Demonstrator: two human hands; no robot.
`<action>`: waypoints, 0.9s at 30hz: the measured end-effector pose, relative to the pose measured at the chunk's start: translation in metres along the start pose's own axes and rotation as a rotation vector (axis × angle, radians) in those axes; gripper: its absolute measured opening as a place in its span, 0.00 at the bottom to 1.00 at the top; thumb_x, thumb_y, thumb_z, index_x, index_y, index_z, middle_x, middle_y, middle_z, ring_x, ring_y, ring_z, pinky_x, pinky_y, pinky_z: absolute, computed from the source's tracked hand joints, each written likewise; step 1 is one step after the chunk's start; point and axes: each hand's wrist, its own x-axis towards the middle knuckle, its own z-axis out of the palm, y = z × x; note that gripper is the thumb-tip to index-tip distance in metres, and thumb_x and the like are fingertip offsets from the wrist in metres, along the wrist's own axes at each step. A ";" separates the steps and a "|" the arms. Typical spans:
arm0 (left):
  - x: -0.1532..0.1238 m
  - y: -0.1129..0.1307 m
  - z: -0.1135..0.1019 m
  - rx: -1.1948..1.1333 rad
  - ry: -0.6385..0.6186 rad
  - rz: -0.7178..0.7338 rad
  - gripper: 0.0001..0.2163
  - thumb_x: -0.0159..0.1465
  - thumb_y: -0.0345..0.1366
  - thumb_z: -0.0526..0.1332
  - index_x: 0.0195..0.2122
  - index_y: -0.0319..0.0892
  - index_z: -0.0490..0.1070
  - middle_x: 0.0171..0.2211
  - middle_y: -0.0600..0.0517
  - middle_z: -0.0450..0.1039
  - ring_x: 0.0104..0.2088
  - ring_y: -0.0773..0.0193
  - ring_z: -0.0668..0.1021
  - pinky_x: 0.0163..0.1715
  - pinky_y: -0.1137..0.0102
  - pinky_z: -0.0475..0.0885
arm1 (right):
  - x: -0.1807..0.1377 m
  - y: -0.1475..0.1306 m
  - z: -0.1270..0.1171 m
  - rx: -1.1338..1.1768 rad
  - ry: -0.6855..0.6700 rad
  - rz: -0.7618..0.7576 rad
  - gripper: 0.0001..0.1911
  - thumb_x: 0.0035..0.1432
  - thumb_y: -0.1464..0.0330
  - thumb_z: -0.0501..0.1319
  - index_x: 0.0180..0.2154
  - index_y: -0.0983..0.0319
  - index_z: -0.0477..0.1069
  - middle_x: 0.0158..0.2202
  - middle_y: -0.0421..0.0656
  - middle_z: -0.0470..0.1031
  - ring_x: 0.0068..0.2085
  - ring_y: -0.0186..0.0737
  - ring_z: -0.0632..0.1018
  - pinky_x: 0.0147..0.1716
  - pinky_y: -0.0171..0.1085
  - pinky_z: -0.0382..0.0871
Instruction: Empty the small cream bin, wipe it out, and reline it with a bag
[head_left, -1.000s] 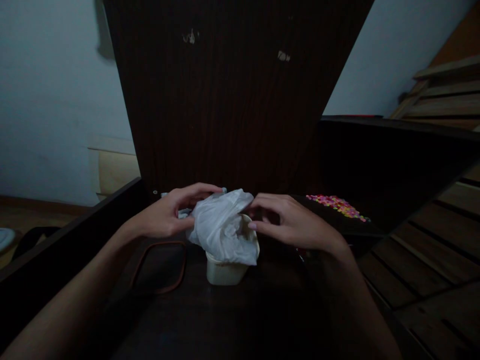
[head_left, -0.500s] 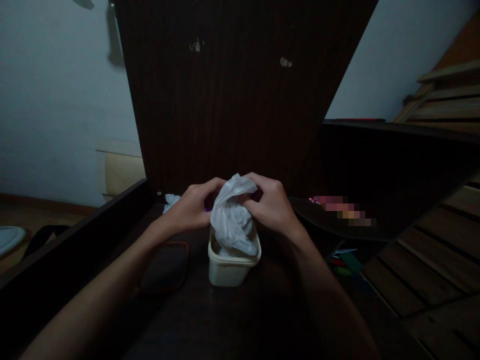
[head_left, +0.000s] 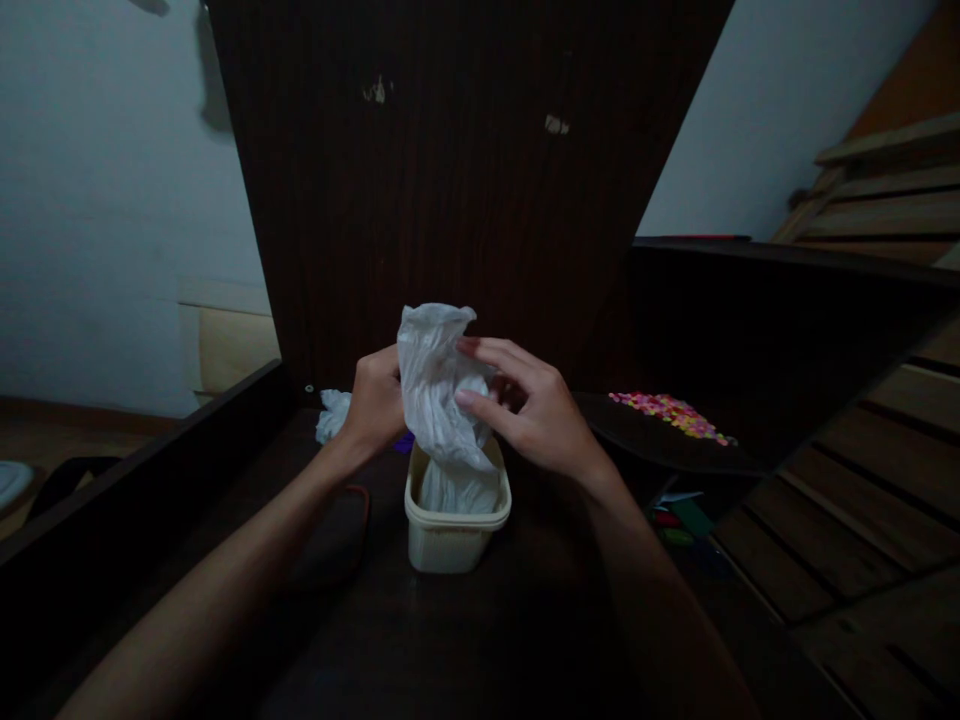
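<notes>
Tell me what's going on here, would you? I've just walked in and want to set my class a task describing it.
A person's two bare hands are handling a crumpled, thin white plastic-looking bag. The right hand has its thumb and fingers against the bag; the left hand is partly hidden behind it. The bag stands above an open, cream rectangular tub, its lower end apparently inside. The tub rests on a dark brown wooden surface.

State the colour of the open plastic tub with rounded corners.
The round-cornered plastic tub looks pale cream in dim light, best seen in the head view.
</notes>
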 end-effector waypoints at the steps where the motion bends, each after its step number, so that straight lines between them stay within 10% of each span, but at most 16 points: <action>1: 0.000 0.001 0.000 0.007 -0.009 0.012 0.19 0.59 0.45 0.65 0.18 0.41 0.61 0.19 0.57 0.61 0.22 0.69 0.62 0.23 0.72 0.58 | 0.000 -0.001 0.000 -0.009 -0.043 -0.018 0.18 0.61 0.67 0.68 0.52 0.60 0.75 0.56 0.47 0.75 0.45 0.41 0.78 0.35 0.37 0.72; 8: -0.002 0.004 -0.003 0.051 -0.081 0.129 0.14 0.60 0.34 0.61 0.19 0.42 0.62 0.19 0.57 0.63 0.22 0.69 0.64 0.23 0.73 0.59 | 0.001 0.000 -0.003 -0.142 0.014 -0.034 0.11 0.59 0.78 0.63 0.42 0.62 0.80 0.36 0.42 0.78 0.36 0.37 0.77 0.35 0.37 0.70; 16: -0.008 -0.022 -0.024 0.261 0.032 -0.092 0.08 0.55 0.30 0.57 0.19 0.41 0.63 0.20 0.56 0.64 0.23 0.67 0.66 0.25 0.72 0.58 | -0.013 0.014 -0.033 -0.262 0.168 0.022 0.05 0.60 0.75 0.63 0.35 0.60 0.76 0.34 0.41 0.77 0.36 0.39 0.76 0.36 0.38 0.67; 27: -0.019 -0.054 -0.041 0.621 -0.391 -0.078 0.17 0.60 0.26 0.52 0.45 0.38 0.78 0.52 0.40 0.76 0.52 0.46 0.76 0.54 0.52 0.71 | -0.052 0.010 -0.037 -0.420 -0.289 0.246 0.25 0.57 0.66 0.69 0.55 0.57 0.71 0.37 0.42 0.77 0.39 0.44 0.77 0.38 0.39 0.66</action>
